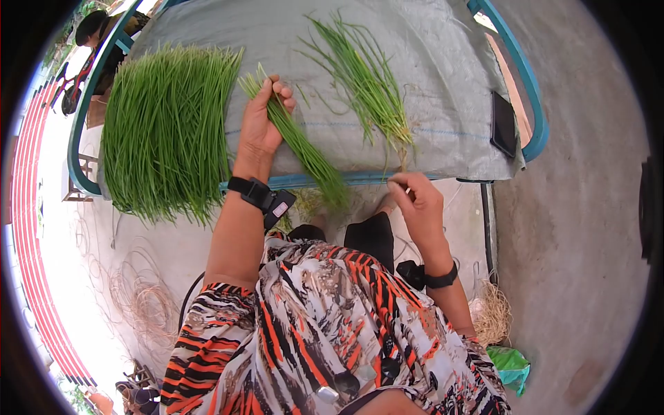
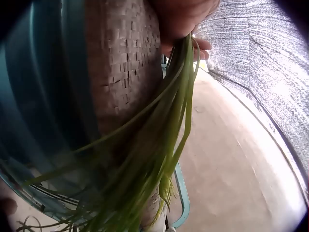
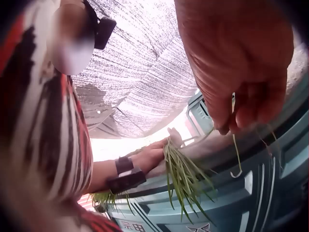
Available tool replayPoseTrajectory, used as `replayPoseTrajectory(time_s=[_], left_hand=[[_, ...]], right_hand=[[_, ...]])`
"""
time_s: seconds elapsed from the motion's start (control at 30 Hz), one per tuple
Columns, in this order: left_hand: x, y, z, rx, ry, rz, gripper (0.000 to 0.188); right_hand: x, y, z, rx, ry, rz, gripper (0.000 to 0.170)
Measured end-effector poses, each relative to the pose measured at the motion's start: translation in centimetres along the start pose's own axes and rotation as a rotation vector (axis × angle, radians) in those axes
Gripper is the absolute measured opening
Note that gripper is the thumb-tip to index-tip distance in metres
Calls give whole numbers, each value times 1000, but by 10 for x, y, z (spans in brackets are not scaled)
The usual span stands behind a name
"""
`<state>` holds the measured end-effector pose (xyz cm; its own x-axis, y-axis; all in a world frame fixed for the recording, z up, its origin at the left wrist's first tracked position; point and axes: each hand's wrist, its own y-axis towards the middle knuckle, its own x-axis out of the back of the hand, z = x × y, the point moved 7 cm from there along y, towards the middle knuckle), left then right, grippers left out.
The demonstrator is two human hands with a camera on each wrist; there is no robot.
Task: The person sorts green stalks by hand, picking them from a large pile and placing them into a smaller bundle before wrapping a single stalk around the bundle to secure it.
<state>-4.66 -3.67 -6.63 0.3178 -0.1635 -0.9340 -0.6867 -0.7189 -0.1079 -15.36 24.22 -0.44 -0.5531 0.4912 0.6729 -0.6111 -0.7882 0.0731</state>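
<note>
My left hand point(image 1: 265, 117) grips a slim bunch of chives point(image 1: 299, 146) near its pale cut ends. The green leaf tips hang down past the table's front edge. In the left wrist view, the flat leaves point(image 2: 174, 116) fan downward from the curled fingers. My right hand point(image 1: 420, 207) is just off that edge, thumb and fingertips pinched together. A thin pale strand point(image 3: 236, 157) with a hooked tip hangs from its fingertips in the right wrist view. Beyond it, a smaller loose heap of chives point(image 1: 370, 79) lies on the grey sheet point(image 1: 443, 90), stem ends toward me.
A thick, evenly laid pile of chives point(image 1: 166, 124) covers the table's left side, tips drooping over the front. A black phone point(image 1: 503, 124) lies at the right, beside the blue rail point(image 1: 531, 104). Dry straw-like strands point(image 1: 491, 315) and a green bag point(image 1: 510, 370) are on the floor.
</note>
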Motion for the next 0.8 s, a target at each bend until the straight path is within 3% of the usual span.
replayPoseTrajectory(time_s=[0.17,0.27,0.37,0.47,0.6,0.7,0.8], left_hand=[[-3,1,-1,101,-122,275,18],[-2,2,0,96,-121,218,18],[-3,3,1,107,-103,213,19],[-4,2,3,108,-111,195,20],[-2,4,3,85,-79,198,20],[-3,5,6,57,54,156,20],[-13,-6,6,-20,388,66,19]], right_hand=[[-3,34,22,94,-80,-189,17],[-17,52,21,110,-311,-156,19],[-27,61,9,41,-353,-94,21],[-14,58,9,-62,-139,-119,17],[-1,49,0,-199,694,-38,12],[12,50,-2,-144,628,-79,12],[15,47,3,-208,822,-36,11]])
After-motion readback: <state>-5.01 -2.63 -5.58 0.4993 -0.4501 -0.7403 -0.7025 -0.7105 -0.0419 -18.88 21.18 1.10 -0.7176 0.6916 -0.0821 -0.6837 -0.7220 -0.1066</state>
